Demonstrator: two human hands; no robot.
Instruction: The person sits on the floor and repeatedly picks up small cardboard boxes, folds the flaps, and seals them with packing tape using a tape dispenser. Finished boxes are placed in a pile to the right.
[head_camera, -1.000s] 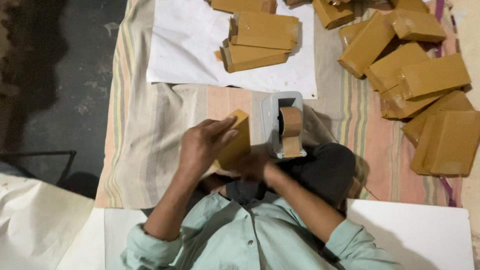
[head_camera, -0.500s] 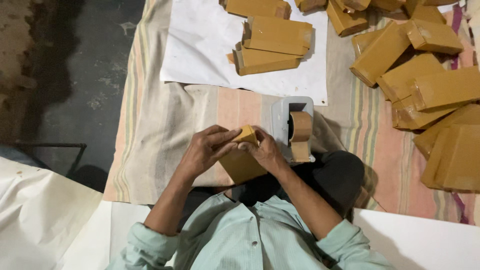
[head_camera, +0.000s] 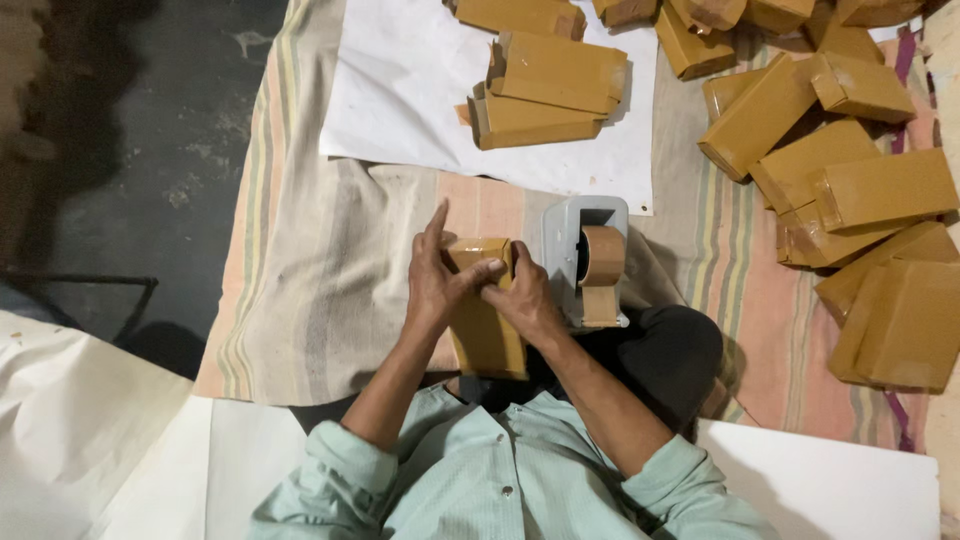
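the person sits over a striped cloth (head_camera: 300, 300) spread on a dark floor (head_camera: 130, 130), and both hands are closed on one brown box (head_camera: 487, 320) held just in front of the body. the box stands nearly on end, its long side running away from the chest, wrapped in shiny brown tape. the left hand (head_camera: 435, 280) grips the box's left side, with the forefinger sticking straight up and the thumb laid across the top edge. the right hand (head_camera: 522, 298) grips the right side of the same top end, its fingers curled over the edge and touching the left thumb. both arms come out of pale green sleeves (head_camera: 340, 470).

just beside the right hand, touching its back or nearly so, stands a grey tape dispenser (head_camera: 585, 250) with a roll of brown tape (head_camera: 603, 258) in it; a strip of tape hangs down its near end.

farther from the person a white sheet (head_camera: 420, 90) lies on the cloth, with two wrapped boxes (head_camera: 550, 95) stacked on it, one partly over the other, and another box at its far edge. to the right a loose pile of boxes (head_camera: 850, 190) of the same kind lies on the cloth, well apart from the hands, some leaning on each other. white panels (head_camera: 830, 490) lie at the near edge on both sides of the person.
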